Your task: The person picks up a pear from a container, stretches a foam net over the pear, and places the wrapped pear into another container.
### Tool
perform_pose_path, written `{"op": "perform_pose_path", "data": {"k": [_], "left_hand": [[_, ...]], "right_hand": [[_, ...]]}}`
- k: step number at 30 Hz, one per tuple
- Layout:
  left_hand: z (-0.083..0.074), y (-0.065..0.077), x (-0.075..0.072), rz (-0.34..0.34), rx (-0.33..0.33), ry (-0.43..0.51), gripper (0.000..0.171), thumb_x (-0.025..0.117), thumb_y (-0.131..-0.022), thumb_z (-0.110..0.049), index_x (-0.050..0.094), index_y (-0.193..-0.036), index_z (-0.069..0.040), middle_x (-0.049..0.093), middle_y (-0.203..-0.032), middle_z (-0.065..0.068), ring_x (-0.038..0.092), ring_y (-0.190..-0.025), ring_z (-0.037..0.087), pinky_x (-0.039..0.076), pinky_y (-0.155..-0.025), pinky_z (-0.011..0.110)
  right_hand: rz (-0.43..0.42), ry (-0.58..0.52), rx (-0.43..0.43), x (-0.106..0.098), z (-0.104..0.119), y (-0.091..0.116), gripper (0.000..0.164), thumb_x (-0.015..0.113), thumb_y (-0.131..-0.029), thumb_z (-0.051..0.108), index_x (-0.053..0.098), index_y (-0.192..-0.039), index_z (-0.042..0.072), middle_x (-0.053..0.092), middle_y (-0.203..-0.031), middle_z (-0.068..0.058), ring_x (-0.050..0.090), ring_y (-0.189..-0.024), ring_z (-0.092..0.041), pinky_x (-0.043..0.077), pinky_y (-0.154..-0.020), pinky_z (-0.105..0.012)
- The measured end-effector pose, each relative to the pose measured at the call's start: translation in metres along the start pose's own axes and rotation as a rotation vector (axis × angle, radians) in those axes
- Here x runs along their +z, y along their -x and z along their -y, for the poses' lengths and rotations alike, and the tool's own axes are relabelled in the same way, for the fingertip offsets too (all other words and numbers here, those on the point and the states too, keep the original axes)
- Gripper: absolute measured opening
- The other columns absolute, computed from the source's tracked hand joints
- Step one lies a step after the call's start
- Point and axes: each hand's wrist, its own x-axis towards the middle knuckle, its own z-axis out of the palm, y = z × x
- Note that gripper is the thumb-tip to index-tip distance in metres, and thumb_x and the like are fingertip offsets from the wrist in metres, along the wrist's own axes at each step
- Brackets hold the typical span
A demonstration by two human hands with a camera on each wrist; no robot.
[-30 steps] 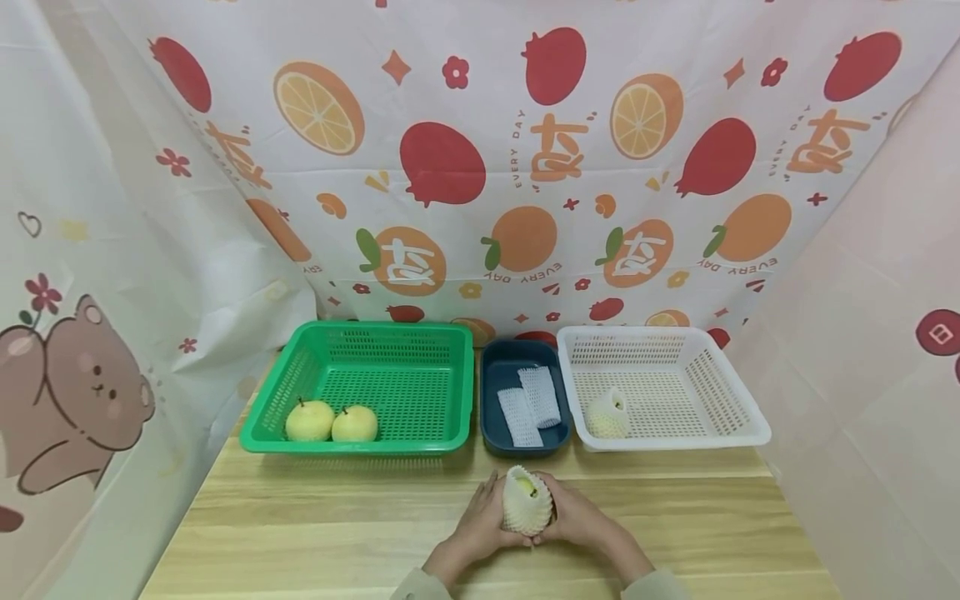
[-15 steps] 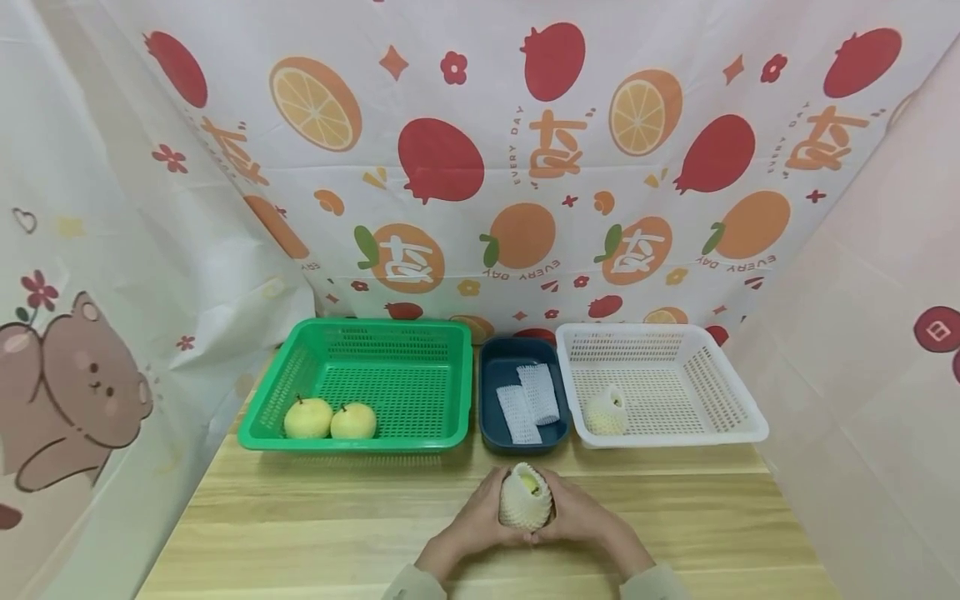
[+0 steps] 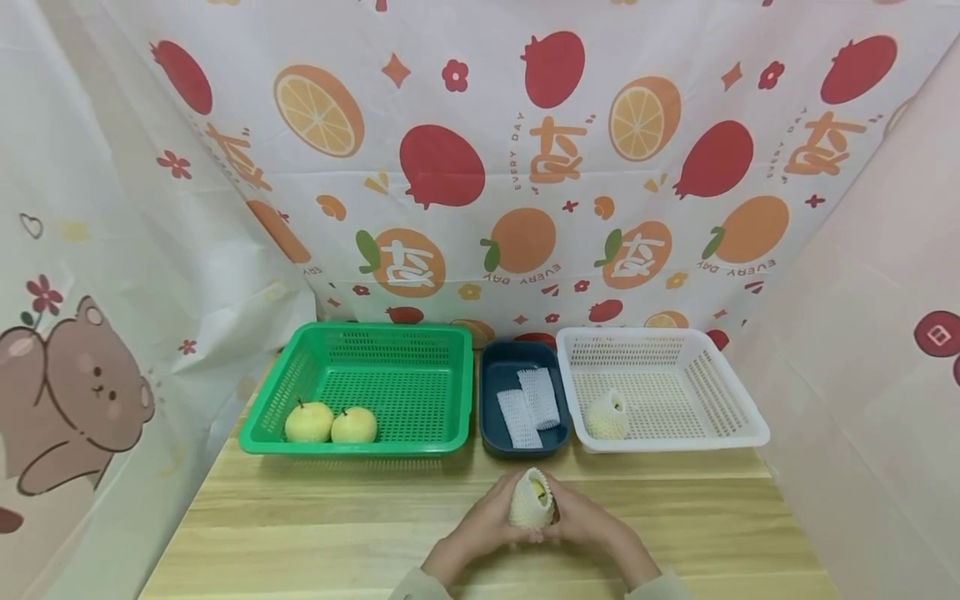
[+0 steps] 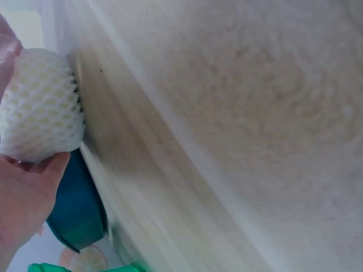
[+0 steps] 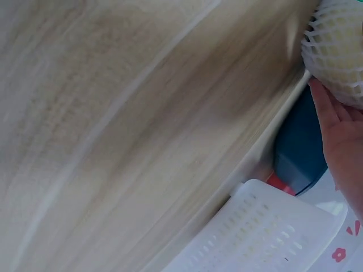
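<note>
A pale yellow pear (image 3: 537, 493) in a white foam net sleeve (image 3: 528, 510) is held between both hands above the front of the table. My left hand (image 3: 489, 518) grips its left side and my right hand (image 3: 588, 517) its right side. The stem end peeks out of the sleeve's top opening. In the left wrist view the sleeve (image 4: 42, 107) sits snugly around the fruit, with fingers above and below it. The right wrist view shows only part of the sleeved pear (image 5: 339, 51), with the right hand (image 5: 343, 136) against it.
Two bare pears (image 3: 309, 422) lie in the green basket (image 3: 360, 447) at the left. A dark blue tray (image 3: 491, 446) holds two flat foam sleeves (image 3: 538, 398). Right of it, a white basket (image 3: 675, 440) contains another sleeved pear (image 3: 607, 415). A printed curtain (image 3: 480, 100) hangs behind.
Both hands have shifted slightly right with the sleeved pear, and its opening has turned a little to the right. The baskets and tray keep their places.
</note>
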Motion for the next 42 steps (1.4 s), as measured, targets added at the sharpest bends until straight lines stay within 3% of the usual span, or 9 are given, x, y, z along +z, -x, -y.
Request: {"op": "perform_pose_path", "data": {"k": [4, 9, 15, 21, 25, 28, 32, 37, 42], "left_hand": [[-0.001, -0.002, 0.000, 0.017, -0.006, -0.041, 0.095, 0.080, -0.067, -0.040, 0.031, -0.138, 0.000, 0.039, -0.135, 0.017, 0.043, -0.118, 0.028, 0.037, -0.096, 0.043], [0.001, -0.002, 0.003, 0.028, -0.036, -0.036, 0.097, 0.084, -0.063, -0.031, 0.031, -0.137, 0.000, 0.040, -0.133, 0.014, 0.044, -0.116, 0.026, 0.038, -0.095, 0.041], [0.006, 0.001, 0.007, 0.006, -0.039, -0.021, 0.099, 0.086, -0.060, -0.024, 0.029, -0.137, 0.000, 0.043, -0.128, 0.011, 0.046, -0.114, 0.024, 0.039, -0.094, 0.040], [0.007, -0.001, 0.006, -0.033, -0.123, 0.099, 0.098, 0.086, -0.058, -0.023, 0.029, -0.135, -0.001, 0.050, -0.120, 0.012, 0.050, -0.106, 0.025, 0.042, -0.088, 0.042], [0.002, -0.006, -0.003, -0.052, -0.183, 0.174, 0.096, 0.085, -0.058, -0.029, 0.030, -0.132, -0.004, 0.050, -0.117, 0.013, 0.051, -0.102, 0.025, 0.043, -0.084, 0.042], [-0.016, -0.009, -0.019, -0.072, -0.214, 0.311, 0.092, 0.084, -0.062, -0.022, 0.029, -0.132, 0.001, 0.048, -0.118, 0.016, 0.050, -0.102, 0.027, 0.042, -0.085, 0.043], [-0.031, -0.014, -0.034, -0.144, -0.294, 0.577, 0.082, 0.075, -0.073, -0.014, 0.025, -0.134, 0.009, 0.045, -0.120, 0.021, 0.049, -0.104, 0.029, 0.043, -0.085, 0.042], [-0.035, -0.021, -0.042, -0.184, -0.309, 0.951, 0.072, 0.057, -0.089, -0.019, 0.011, -0.139, 0.006, 0.039, -0.126, 0.024, 0.048, -0.108, 0.028, 0.042, -0.089, 0.039], [-0.042, -0.028, -0.046, -0.178, -0.279, 1.136, 0.069, 0.047, -0.096, -0.028, 0.002, -0.141, -0.003, 0.032, -0.130, 0.023, 0.043, -0.114, 0.026, 0.039, -0.092, 0.037]], "right_hand": [[0.023, -0.073, 0.001, 0.002, -0.004, 0.001, 0.098, 0.077, -0.070, 0.037, 0.022, -0.144, 0.004, 0.038, -0.138, -0.011, 0.038, -0.121, -0.020, 0.030, -0.100, -0.035], [0.024, -0.156, -0.044, 0.006, -0.009, 0.000, 0.101, 0.079, -0.067, 0.033, 0.020, -0.144, 0.003, 0.036, -0.139, -0.009, 0.035, -0.124, -0.021, 0.025, -0.103, -0.034], [0.001, -0.122, -0.078, 0.010, -0.013, -0.003, 0.101, 0.080, -0.067, 0.031, 0.022, -0.142, 0.000, 0.039, -0.136, -0.008, 0.036, -0.123, -0.021, 0.027, -0.103, -0.035], [0.003, -0.239, -0.014, 0.009, -0.007, -0.004, 0.098, 0.081, -0.067, 0.020, 0.022, -0.143, 0.005, 0.038, -0.136, -0.012, 0.035, -0.122, -0.026, 0.027, -0.101, -0.034], [-0.009, -0.320, 0.018, 0.000, 0.004, -0.005, 0.091, 0.078, -0.071, 0.012, 0.019, -0.140, 0.001, 0.036, -0.135, -0.018, 0.034, -0.121, -0.031, 0.031, -0.097, -0.028], [-0.024, -0.395, -0.005, -0.012, 0.024, -0.004, 0.086, 0.072, -0.078, 0.007, 0.012, -0.138, -0.004, 0.035, -0.133, -0.025, 0.034, -0.121, -0.037, 0.035, -0.095, -0.027], [-0.077, -0.439, -0.094, -0.022, 0.040, -0.006, 0.083, 0.065, -0.085, 0.004, 0.004, -0.142, -0.002, 0.034, -0.134, -0.028, 0.040, -0.117, -0.038, 0.038, -0.094, -0.041], [-0.206, -0.335, -0.149, -0.021, 0.053, -0.012, 0.090, 0.070, -0.082, 0.014, 0.007, -0.146, 0.008, 0.030, -0.139, -0.022, 0.045, -0.112, -0.034, 0.039, -0.092, -0.048], [-0.370, -0.198, -0.170, -0.016, 0.061, -0.019, 0.086, 0.072, -0.079, 0.013, 0.018, -0.146, 0.011, 0.031, -0.140, -0.019, 0.049, -0.108, -0.032, 0.042, -0.089, -0.044]]}}
